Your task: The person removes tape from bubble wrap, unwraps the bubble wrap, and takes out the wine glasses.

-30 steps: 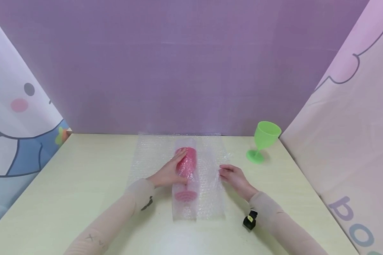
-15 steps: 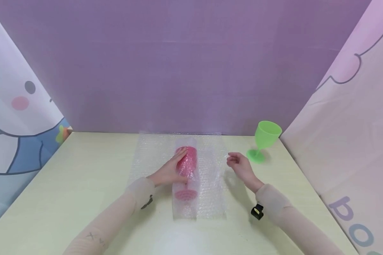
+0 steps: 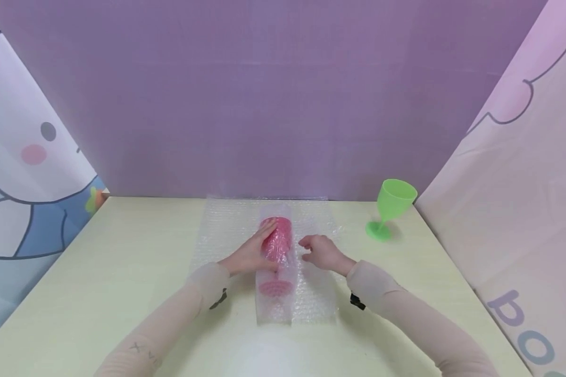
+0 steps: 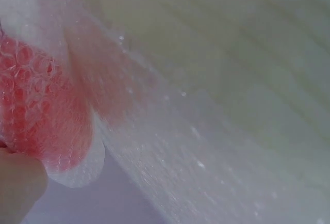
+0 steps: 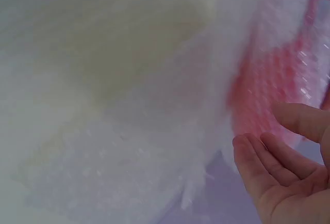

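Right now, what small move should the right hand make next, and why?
I'd suggest moving the right hand onto the pink goblet: it looks empty beside it, while the left hand alone grips the goblet through the bubble wrap, part of which lies flat on the right.

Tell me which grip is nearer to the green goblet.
Right. The right grip is over the bubble wrap, left of the green goblet and closer to the person; the left grip is farther left, on the wrapped pink goblet.
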Tool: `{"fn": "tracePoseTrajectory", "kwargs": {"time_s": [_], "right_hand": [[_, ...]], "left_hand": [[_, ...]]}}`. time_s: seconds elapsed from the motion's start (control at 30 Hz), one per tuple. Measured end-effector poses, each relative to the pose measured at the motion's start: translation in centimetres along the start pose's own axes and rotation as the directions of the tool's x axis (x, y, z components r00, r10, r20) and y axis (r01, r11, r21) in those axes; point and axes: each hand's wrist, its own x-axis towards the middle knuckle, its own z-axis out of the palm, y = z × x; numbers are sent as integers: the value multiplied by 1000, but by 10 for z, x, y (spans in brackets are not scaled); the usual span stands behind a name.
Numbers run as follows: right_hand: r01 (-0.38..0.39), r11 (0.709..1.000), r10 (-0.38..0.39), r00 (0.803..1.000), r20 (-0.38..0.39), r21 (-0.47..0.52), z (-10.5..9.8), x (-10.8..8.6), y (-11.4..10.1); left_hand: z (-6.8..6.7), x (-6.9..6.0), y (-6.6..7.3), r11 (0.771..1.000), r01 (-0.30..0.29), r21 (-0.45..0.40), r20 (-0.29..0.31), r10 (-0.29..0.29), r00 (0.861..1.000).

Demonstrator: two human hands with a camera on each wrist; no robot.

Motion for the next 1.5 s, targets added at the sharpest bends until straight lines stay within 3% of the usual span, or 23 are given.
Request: {"fn": "tracePoseTrajectory", "kwargs": {"time_s": [0.2, 0.37, 0.47, 0.7, 0.93, 1.23, 1.5], "right_hand": [[3, 989, -4, 1000, 12, 151, 19, 5, 12], [14, 950, -17, 1000, 7, 313, 28, 5, 28], [-8, 933, 5, 1000, 7, 360, 32, 3, 34], [23, 937, -8, 999, -44, 349, 42, -2, 42], [20, 939, -12, 1000, -24, 344, 38, -1, 44], [26, 950, -25, 1000, -7, 312, 34, 1, 42], [50, 952, -51, 999, -4, 302, 36, 0, 43]], "left_hand": [[1, 0, -2, 1000, -14, -3, -3, 14, 1000], [1, 0, -1, 1000, -5, 6, -9, 5, 1000], [0, -1, -1, 1000, 3, 0, -8, -3, 1000], [0, -2, -1, 1000, 18, 11, -1, -18, 1000], [-4, -3, -6, 998, 8, 55, -15, -7, 1000], [-11, -13, -10, 1000, 14, 3, -2, -14, 1000], [-17, -18, -14, 1000, 17, 15, -9, -17, 1000]]}}
